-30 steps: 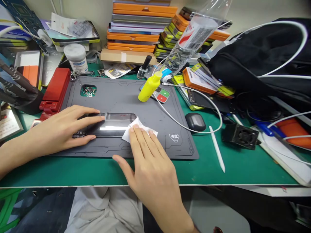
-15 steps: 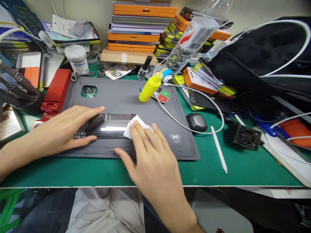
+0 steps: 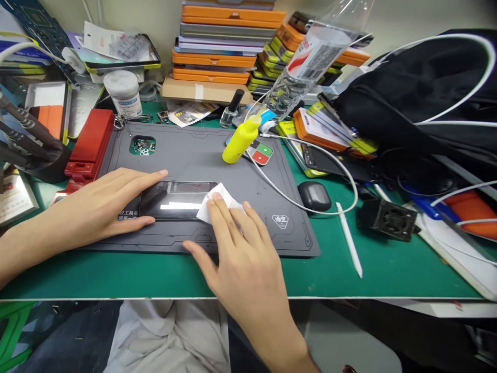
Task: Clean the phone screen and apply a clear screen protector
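A black smartphone with a glossy screen lies flat on a grey work mat. My left hand spans the phone's left end, thumb along the near edge and fingers along the far edge, steadying it. On the phone's right end, the outstretched fingers of my right hand press a folded white wipe against the glass. Its right thumb is held apart, over the mat. Part of the wipe and the phone's right end are hidden under the fingers. Behind them stands a tilted yellow bottle.
A red tool lies left of the mat, beside a white jar of paste. To the right are a white cable, a black earbud case, a white stylus and a small fan. Orange cases are stacked behind.
Almost nothing differs. The right hand and the wipe have shifted very slightly left; the left hand and the phone stay in place.
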A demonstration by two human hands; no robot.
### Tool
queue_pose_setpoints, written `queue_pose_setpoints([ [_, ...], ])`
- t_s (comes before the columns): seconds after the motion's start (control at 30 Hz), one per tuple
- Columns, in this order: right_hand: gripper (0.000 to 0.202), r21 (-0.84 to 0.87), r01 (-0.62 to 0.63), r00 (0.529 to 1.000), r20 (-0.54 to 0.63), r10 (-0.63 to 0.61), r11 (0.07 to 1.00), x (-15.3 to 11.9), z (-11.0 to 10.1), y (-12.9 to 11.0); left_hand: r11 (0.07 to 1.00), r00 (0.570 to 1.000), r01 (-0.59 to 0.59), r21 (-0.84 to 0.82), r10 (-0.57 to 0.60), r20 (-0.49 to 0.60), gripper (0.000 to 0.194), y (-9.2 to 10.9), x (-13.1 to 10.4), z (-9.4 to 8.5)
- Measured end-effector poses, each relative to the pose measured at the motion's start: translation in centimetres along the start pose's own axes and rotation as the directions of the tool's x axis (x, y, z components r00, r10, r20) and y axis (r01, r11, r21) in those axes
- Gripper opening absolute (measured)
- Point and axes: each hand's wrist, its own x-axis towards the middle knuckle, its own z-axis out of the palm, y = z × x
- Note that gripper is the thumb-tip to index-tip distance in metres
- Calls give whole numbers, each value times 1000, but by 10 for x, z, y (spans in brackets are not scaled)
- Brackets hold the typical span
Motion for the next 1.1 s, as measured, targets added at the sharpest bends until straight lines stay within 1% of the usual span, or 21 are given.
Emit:
queue_pose_setpoints([
  [0.17,69,-1,-3,1000,-7,3,1000,-21,-9,-9,998,999,41,-38,-41,1,83,0,-1,0],
  [0.33,68,-13,-19,1000,-21,18,1000,-26,-10,-11,998,999,51,-46,-51,1,82,-1,-1,3],
  [0.4,63,-5,-15,1000,-23,15,1000,-22,-9,-8,998,999,40,-39,-40,1,82,-1,-1,3],
  [0.47,60,18,-4,1000,-5,4,1000,-12,-6,-2,999,1000,26,-26,-26,-3,82,-1,-1,3],
  [0.63,67,95,-10,998,69,4,995,24,7,14,1000,1000,-3,4,3,-15,85,-1,1,1],
  [0.7,68,106,-15,996,88,6,994,31,9,15,1000,1000,-8,9,8,-11,85,-2,1,1],
  [0.8,66,117,-6,997,79,-3,993,21,6,11,1000,1000,-9,20,9,-10,85,-4,0,2],
  [0.87,67,109,8,999,51,-13,994,5,1,5,1000,1000,0,27,1,-10,84,-3,0,1],
  [0.93,68,89,10,1000,26,-13,996,-13,-3,-1,1000,1000,11,22,-11,19,85,-1,1,0],
  [1.0,69,77,7,1000,13,-8,997,-23,-6,-4,1000,999,26,15,-26,34,83,2,1,-1],
  [1.03,68,78,10,1000,11,-11,997,-24,-6,-4,1000,999,29,11,-30,31,82,3,2,-2],
  [1.1,68,97,23,999,22,-25,995,-18,-4,-1,1000,1000,23,6,-23,3,78,5,1,-1],
])
